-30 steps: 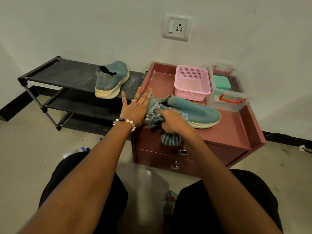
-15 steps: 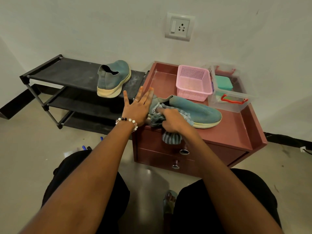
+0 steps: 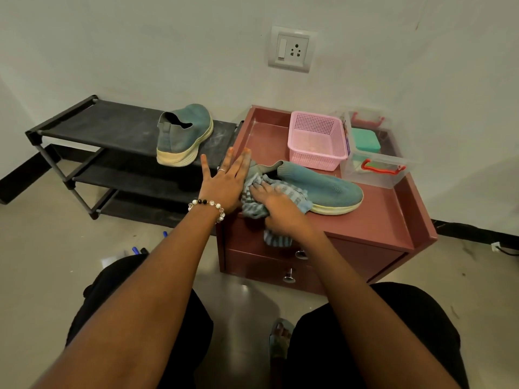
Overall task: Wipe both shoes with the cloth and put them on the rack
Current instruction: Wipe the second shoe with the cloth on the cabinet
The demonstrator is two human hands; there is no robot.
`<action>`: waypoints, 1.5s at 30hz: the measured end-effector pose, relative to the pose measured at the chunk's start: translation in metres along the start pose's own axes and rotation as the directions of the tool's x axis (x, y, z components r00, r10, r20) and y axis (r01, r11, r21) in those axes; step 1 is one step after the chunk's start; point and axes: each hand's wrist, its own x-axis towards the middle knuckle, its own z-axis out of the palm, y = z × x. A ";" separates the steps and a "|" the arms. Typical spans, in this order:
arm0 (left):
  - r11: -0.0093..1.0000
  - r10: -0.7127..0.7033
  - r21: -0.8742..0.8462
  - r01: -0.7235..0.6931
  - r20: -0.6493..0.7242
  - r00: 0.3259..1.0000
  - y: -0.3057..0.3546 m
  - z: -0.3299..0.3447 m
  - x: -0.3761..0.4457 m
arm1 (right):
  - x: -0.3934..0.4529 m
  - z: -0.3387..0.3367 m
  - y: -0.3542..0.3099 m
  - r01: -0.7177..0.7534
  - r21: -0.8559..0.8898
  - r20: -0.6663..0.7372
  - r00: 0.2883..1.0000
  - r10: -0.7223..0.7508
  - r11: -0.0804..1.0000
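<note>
Right hand presses a striped blue cloth onto the teal knit shoe; left hand, fingers straight, braces its heel at nine o'clock.

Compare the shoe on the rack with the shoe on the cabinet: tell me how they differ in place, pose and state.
The shoe on the rack stands on the black rack's top shelf, heel toward the camera; the shoe on the cabinet lies on the maroon cabinet, toe pointing right. The rack shoe is untouched; the cabinet shoe is steadied by the left hand while the right hand presses the striped cloth on it. Both are teal knit with pale soles.
</note>
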 end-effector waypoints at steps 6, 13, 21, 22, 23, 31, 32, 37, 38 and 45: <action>1.000 0.013 -0.017 -0.012 0.057 0.998 0.000 -0.003 0.000 | -0.030 -0.020 0.062 -0.391 -0.100 -0.077 0.920 0.385 0.915; 1.000 -0.011 0.006 0.011 0.062 0.998 0.003 -0.006 -0.002 | -0.009 -0.006 0.011 -0.358 -0.186 -0.144 0.931 0.335 0.915; 1.000 -0.009 -0.018 0.011 0.081 0.997 0.007 -0.013 -0.005 | -0.017 -0.028 0.039 -0.132 0.438 -0.014 0.988 0.153 0.889; 1.000 -0.014 -0.024 0.016 0.084 0.996 0.009 -0.014 -0.005 | -0.022 -0.035 0.047 -0.159 0.486 -0.027 0.980 0.196 0.860; 0.999 -0.026 -0.022 0.027 0.082 0.996 0.012 -0.017 -0.005 | -0.028 -0.041 0.056 -0.188 0.511 -0.071 0.963 0.259 0.839; 0.997 0.080 0.012 -0.080 0.025 0.996 0.047 -0.060 -0.025 | -0.050 -0.051 0.068 0.001 0.814 -0.536 0.385 0.751 0.580; 0.991 0.132 -0.001 -0.132 0.022 0.991 0.052 -0.062 -0.029 | -0.049 -0.050 0.060 0.022 0.785 -0.569 0.419 0.707 0.619; 0.991 0.127 0.017 -0.134 0.217 0.968 0.060 -0.044 -0.050 | -0.026 -0.016 0.049 -0.055 0.337 -0.425 0.882 0.204 0.940; 0.995 0.088 0.031 -0.099 0.248 0.965 0.060 -0.039 -0.056 | -0.021 -0.006 0.047 -0.069 0.205 -0.306 0.943 0.131 0.976; 0.998 -0.064 -0.008 0.068 0.238 0.969 0.055 -0.029 -0.066 | -0.014 -0.015 0.052 -0.116 -0.024 -0.113 0.987 0.112 0.993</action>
